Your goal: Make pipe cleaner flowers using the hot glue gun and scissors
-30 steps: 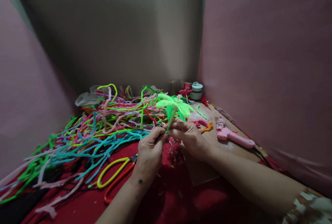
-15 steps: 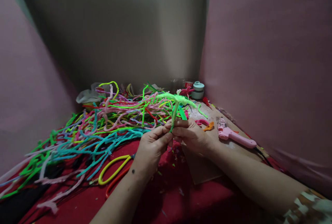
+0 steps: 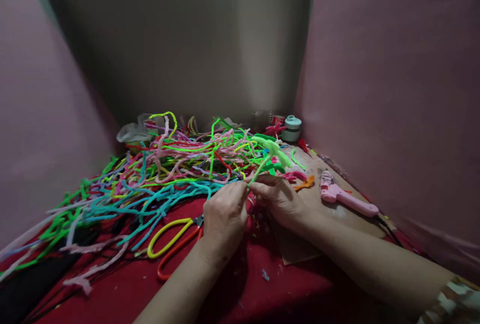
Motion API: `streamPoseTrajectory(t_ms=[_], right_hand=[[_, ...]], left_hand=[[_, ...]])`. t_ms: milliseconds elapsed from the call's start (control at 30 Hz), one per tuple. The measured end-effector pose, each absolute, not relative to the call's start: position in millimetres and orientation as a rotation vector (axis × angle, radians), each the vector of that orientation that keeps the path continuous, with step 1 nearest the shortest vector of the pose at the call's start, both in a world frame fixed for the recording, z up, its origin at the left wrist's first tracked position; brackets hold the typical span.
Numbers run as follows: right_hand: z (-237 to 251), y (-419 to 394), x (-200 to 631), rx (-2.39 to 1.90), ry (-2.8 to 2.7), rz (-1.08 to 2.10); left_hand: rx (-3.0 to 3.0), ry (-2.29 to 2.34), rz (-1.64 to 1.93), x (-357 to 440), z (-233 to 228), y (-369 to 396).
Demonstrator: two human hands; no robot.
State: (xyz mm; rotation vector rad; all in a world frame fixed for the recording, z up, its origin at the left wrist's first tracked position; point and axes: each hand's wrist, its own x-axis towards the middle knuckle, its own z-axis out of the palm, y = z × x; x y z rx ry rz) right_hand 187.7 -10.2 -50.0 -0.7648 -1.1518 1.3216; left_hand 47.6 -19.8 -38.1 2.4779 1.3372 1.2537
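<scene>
A light-green pipe-cleaner flower (image 3: 276,151) leans up and to the right from between my two hands. Its fuzzy petals spread at the top, and a thin green stem (image 3: 261,166) runs down to my fingers. My left hand (image 3: 227,214) is closed, its knuckles turned up, and it grips the stem's lower end. Against it, my right hand (image 3: 279,199) pinches the stem with thumb and fingers. A darker green leaf-like piece (image 3: 273,168) shows just above my right hand; whether it joins the stem I cannot tell. The lower stem end is hidden by my fingers.
A heap of coloured pipe cleaners (image 3: 180,159) covers the left and back of the red cloth (image 3: 262,294). Scissors (image 3: 170,236) lie beside my left wrist. On the brown board (image 3: 337,221) at right rests a pink glue gun (image 3: 347,199). A pale blue jar (image 3: 291,129) stands behind.
The flower has tipped from upright to leaning right and away. My left hand has turned over, knuckles up, around the stem. The whole view has shifted slightly.
</scene>
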Motion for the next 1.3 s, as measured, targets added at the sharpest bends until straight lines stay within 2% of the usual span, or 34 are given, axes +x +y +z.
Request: streamPoseTrajectory(t_ms=[200,467,667,767,900,1033,1167,1300], right_hand=[[-39.3,-13.0,188.4,-0.795,-1.345,1.169],[-43.9,-10.8,193.1,-0.680,-1.197,1.464],[-38.8,-10.1,193.9,-0.708,-1.312,1.327],[-45.9,-6.2,192.6,-0.715,-1.277,1.295],[-56.8,-2.5,191.4,-0.778,-1.166,1.293],[-50.8,-5.3,190.4,-0.854,-1.196,1.181],[-42.2,-8.0,189.4,-0.836,-1.359,1.059],[-46.9,-7.6,190.7,-0.831,-1.261,1.221]], left_hand=[[1.996,1.226,1.215,46.9,-27.7,-17.9],[1.338,0.918,1.061,49.0,-13.4,-19.5],[1.043,0.624,0.845,45.6,-21.4,-13.3],[1.226,0.716,0.846,46.1,-22.5,-11.0],[1.964,1.141,1.064,49.5,-27.8,-15.6],[2.516,1.426,1.069,50.5,-35.8,-20.1],[2.471,1.445,1.127,48.8,-35.3,-17.7],[2.076,1.306,1.113,48.5,-31.9,-12.1]])
